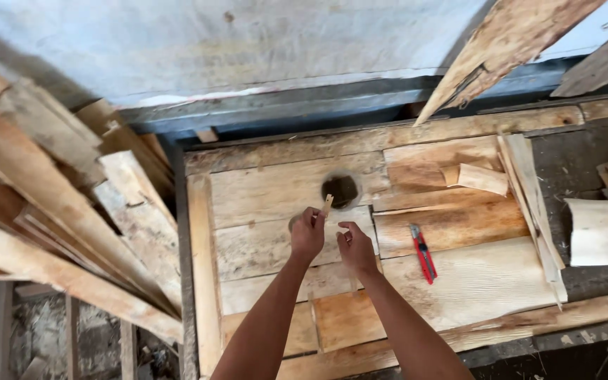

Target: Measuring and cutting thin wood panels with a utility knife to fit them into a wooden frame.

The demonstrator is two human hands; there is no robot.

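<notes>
My left hand [307, 234] is closed around a small thin strip of pale wood [328, 204] that sticks up from my fingers. Close beside it my right hand [355, 246] hovers with its fingers curled, thumb and forefinger pinched toward the strip; I cannot tell whether it holds anything. Both hands are over a workbench of rough wooden boards [276, 190]. Just beyond the strip a dark round hole [340, 190] shows in the boards. A red utility knife [423, 253] lies on the boards to the right of my right hand.
Long rough planks [58, 211] are stacked at the left. Curled wood offcuts [483, 178] and thin slats [533, 204] lie at the right, with pale bark-like pieces [603, 231] beyond. A splintered plank [501, 49] leans in from the upper right against a grey wall [212, 42].
</notes>
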